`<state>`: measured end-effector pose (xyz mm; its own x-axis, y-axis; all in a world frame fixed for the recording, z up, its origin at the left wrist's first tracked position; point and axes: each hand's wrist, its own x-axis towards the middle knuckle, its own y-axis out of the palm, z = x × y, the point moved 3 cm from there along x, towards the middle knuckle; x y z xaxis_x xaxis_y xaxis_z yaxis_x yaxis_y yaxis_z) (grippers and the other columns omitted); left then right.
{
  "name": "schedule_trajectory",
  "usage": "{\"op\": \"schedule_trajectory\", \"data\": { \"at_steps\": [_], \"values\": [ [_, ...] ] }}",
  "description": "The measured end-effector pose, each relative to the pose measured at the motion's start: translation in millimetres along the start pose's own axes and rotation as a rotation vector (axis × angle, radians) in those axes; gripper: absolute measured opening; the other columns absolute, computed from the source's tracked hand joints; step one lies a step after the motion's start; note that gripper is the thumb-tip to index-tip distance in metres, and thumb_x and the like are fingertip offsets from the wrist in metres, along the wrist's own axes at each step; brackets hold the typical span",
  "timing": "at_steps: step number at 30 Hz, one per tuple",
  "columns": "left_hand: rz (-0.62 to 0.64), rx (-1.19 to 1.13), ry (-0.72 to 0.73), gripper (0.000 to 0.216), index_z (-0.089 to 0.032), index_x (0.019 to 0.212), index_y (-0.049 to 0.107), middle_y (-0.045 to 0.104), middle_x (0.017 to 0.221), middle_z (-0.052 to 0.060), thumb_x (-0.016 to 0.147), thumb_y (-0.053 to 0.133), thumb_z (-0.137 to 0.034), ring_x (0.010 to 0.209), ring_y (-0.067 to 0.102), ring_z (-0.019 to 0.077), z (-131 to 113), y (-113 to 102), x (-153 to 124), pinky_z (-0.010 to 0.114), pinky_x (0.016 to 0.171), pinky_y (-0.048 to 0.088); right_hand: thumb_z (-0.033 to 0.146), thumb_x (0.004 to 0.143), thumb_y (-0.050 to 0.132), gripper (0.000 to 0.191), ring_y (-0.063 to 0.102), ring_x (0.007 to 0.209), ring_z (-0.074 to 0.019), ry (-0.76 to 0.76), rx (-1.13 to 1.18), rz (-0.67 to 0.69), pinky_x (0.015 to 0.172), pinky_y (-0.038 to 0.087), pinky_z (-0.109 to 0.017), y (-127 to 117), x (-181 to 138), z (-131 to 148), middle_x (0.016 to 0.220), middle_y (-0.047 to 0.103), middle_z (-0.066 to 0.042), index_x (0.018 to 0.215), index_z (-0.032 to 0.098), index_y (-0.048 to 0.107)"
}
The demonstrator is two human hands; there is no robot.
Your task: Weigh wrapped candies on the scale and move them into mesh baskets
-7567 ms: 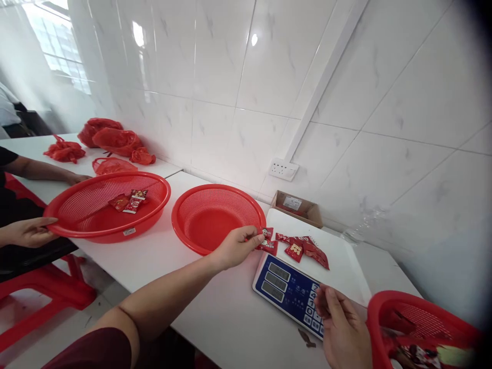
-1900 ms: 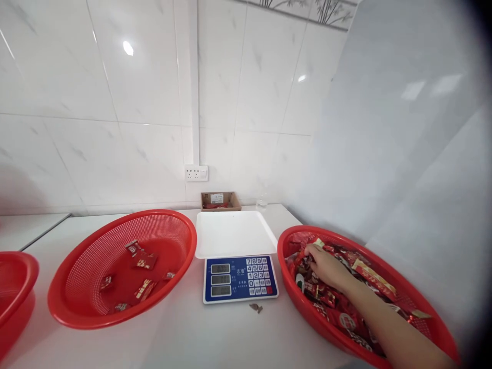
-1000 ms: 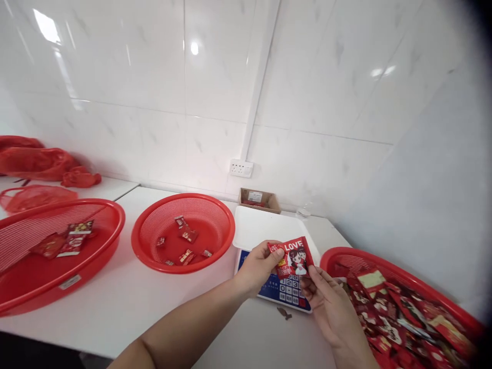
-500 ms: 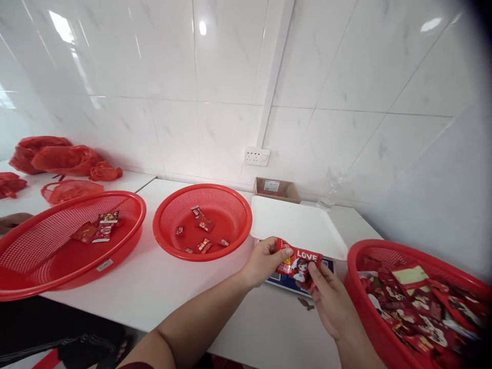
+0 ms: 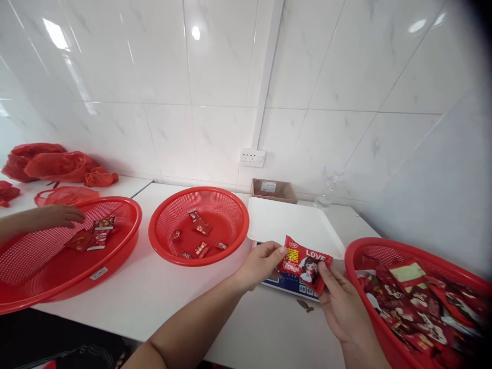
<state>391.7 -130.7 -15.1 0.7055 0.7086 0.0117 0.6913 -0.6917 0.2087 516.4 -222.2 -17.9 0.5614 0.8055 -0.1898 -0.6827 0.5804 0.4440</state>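
Table point(image 5: 169, 287) before you carries a full basket point(image 5: 378, 242) on the right and a middle basket point(image 5: 221, 228), a scale point(image 5: 288, 215) between them, its blue panel point(image 5: 288, 285) partly covered. In front of it, your left hand point(image 5: 261, 264) and right hand point(image 5: 344, 302) pinch opposite ends of a tilted red LOVE packet point(image 5: 300, 262). Smaller wrapped pieces point(image 5: 203, 227) lie inside the middle basket.

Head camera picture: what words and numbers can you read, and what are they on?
"LOVE": on the held red packet.
Too small or blurred: the packet's yellow writing, the scale's keys, the left basket's label, the box's label, the wrappers in the right basket and small packets in the middle basket.
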Motion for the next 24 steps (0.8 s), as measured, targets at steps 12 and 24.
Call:
{"op": "schedule_trajectory", "data": {
  "at_steps": [12,24],
  "values": [
    [-0.007,0.037,0.070,0.053,-0.014,0.084,0.053,0.052,0.069,-0.001,0.071,0.056,-0.066,0.059,0.048,0.0101,3,5,-2,0.023,0.057,0.040,0.051,0.060,0.078,0.049,0.065,0.082,-0.0245,0.005,-0.257,0.108,0.062,0.054,-0.031,-14,-7,-11,0.091,0.070,-0.008,0.095,0.019,0.069],
    [-0.048,0.027,0.026,0.059,-0.017,0.077,0.051,0.053,0.055,-0.001,0.072,0.042,-0.075,0.051,0.051,0.0125,4,9,-7,0.026,0.053,0.042,0.054,0.047,0.082,0.051,0.061,0.067,-0.0189,0.034,-0.257,0.018,0.053,0.048,-0.025,-23,-6,-13,0.071,0.069,-0.004,0.083,0.019,0.070]
  ]
}}
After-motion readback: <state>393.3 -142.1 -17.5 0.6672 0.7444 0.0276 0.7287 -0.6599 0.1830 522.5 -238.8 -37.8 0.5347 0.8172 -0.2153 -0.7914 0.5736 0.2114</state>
